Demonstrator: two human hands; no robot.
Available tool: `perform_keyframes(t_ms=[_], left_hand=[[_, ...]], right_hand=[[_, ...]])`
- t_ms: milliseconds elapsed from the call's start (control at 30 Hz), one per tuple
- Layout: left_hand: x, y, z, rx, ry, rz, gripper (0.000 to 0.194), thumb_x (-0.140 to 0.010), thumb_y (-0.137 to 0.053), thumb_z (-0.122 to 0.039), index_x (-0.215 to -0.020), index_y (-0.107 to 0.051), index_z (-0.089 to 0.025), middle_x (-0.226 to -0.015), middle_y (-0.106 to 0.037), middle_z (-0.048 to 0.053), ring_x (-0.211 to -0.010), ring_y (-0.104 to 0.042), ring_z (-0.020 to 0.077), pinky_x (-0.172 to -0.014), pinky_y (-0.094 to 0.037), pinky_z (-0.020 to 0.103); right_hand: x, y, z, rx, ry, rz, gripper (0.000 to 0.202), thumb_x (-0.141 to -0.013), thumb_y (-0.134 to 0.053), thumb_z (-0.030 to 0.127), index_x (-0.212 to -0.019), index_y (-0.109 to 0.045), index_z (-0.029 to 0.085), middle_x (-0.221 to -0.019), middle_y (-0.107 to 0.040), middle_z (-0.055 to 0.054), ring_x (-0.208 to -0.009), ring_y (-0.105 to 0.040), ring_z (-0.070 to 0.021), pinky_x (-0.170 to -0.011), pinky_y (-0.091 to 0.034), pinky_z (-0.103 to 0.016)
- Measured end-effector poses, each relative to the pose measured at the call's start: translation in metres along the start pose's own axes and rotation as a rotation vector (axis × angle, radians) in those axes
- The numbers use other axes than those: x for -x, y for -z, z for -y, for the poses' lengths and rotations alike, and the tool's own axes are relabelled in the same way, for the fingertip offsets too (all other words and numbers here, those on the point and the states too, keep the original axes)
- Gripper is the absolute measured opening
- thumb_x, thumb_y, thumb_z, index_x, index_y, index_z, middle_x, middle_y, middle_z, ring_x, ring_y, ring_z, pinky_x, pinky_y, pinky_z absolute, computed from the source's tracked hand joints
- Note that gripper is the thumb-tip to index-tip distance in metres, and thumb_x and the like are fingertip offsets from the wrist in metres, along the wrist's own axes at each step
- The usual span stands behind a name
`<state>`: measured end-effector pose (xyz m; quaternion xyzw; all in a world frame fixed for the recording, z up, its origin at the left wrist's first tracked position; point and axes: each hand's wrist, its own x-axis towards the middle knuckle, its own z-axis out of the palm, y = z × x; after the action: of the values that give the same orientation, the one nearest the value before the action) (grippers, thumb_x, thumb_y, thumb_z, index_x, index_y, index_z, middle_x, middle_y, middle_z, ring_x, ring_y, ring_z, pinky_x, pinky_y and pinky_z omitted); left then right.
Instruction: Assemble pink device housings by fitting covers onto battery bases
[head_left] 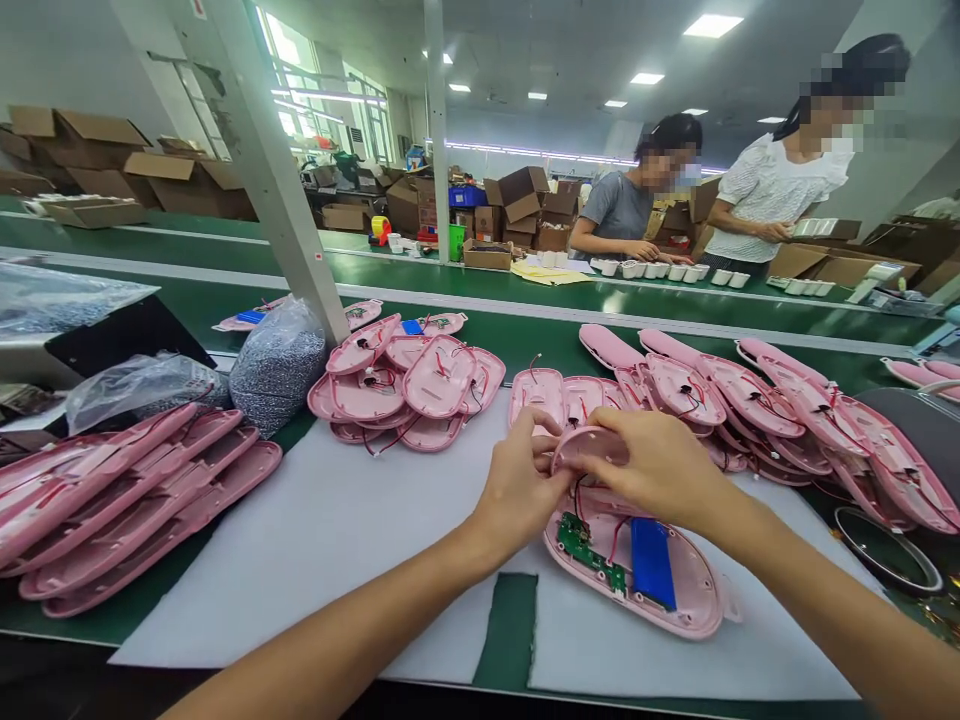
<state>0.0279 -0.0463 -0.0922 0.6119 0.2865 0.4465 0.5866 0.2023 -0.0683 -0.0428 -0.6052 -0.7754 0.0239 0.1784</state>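
Both my left hand [521,485] and my right hand [656,465] are closed on a small pink plastic shell [589,445], tilted up between them. Thin wires run down from it toward a larger pink housing [694,615] lying open side up on the white sheet. Inside that housing sit a green circuit board [589,550] and a blue battery pack [652,562]. Just behind my hands lie more small pink shells [538,390] with wires. My fingers hide part of the held shell.
A pile of pink shells [439,375] lies at centre left, stacked long pink housings [150,510] at far left. More wired shells [750,395] crowd the right, near a metal ring [889,550]. A white post [277,170] rises at left. Two people work across the green bench [495,290].
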Motion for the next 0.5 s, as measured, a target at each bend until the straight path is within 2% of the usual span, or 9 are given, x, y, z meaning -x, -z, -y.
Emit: perform_keyframes(t_ms=[133, 300, 433, 500], left_hand=[[-0.001, 0.001, 0.005, -0.047, 0.039, -0.015, 0.036, -0.078, -0.067, -0.018, -0.104, -0.042, -0.020, -0.091, -0.065, 0.003, -0.064, -0.064, 0.0139, -0.050, -0.044, 0.017], [-0.002, 0.002, 0.013, -0.058, 0.049, 0.096, 0.027, -0.084, -0.054, -0.016, -0.110, -0.052, -0.017, -0.099, -0.065, 0.007, -0.080, -0.063, 0.0153, -0.064, -0.049, 0.021], [-0.008, 0.001, 0.011, -0.022, 0.049, 0.119, 0.032, -0.082, -0.053, -0.017, -0.114, -0.051, -0.016, -0.100, -0.066, 0.006, -0.078, -0.062, 0.0148, -0.064, -0.049, 0.021], [-0.010, -0.001, 0.005, -0.062, 0.058, 0.109, 0.032, -0.082, -0.057, -0.025, -0.112, -0.051, -0.016, -0.096, -0.067, 0.006, -0.079, -0.064, 0.0172, -0.064, -0.050, 0.023]], right_hand=[[-0.006, -0.009, -0.001, -0.094, -0.012, 0.000, 0.021, -0.083, -0.055, 0.032, -0.068, -0.049, 0.020, -0.064, -0.060, 0.001, -0.059, -0.048, -0.0138, -0.055, -0.025, -0.026], [-0.006, -0.006, -0.009, -0.207, 0.004, 0.046, 0.009, -0.076, -0.056, 0.024, -0.068, -0.055, 0.019, -0.064, -0.060, 0.002, -0.058, -0.049, -0.0131, -0.055, -0.026, -0.025], [-0.009, -0.007, -0.010, -0.139, -0.022, -0.019, 0.008, -0.072, -0.058, 0.024, -0.066, -0.057, 0.019, -0.064, -0.061, 0.000, -0.058, -0.049, -0.0133, -0.054, -0.025, -0.026], [-0.011, -0.007, -0.007, -0.109, -0.031, -0.059, 0.007, -0.071, -0.059, 0.024, -0.068, -0.060, 0.019, -0.067, -0.064, -0.001, -0.060, -0.051, -0.0143, -0.055, -0.025, -0.026]])
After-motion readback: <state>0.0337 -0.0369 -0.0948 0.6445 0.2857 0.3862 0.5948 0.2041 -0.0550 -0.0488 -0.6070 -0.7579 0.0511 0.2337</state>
